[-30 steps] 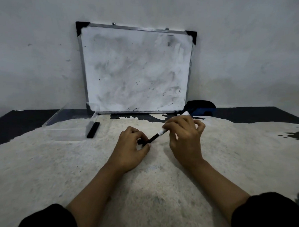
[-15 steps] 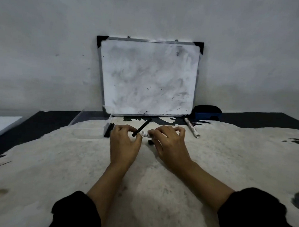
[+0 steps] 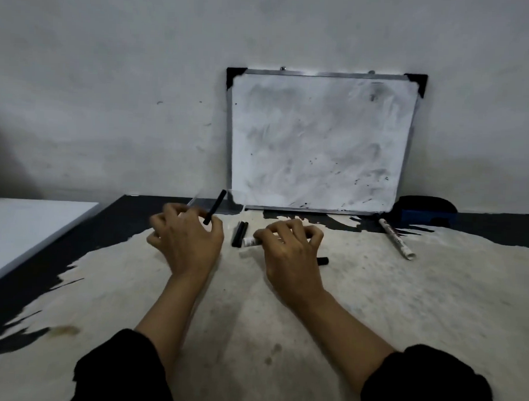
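2 hands share the job: left hand (image 3: 188, 242) fingers pinch a black stick (image 3: 216, 205) aloft, right hand (image 3: 288, 256) fingers curl round the white marker (image 3: 251, 241), probably steadying it

Black marker piece (image 3: 216, 206): slim, stood steeply tilted, pinched by the left hand (image 3: 185, 242) above the surface's far edge. White marker barrel (image 3: 251, 241): lay nearly level, gripped by the right hand (image 3: 291, 256), black end pointing right.

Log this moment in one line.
left hand: pinches black stick | right hand: grips white marker | whiteboard: smudged
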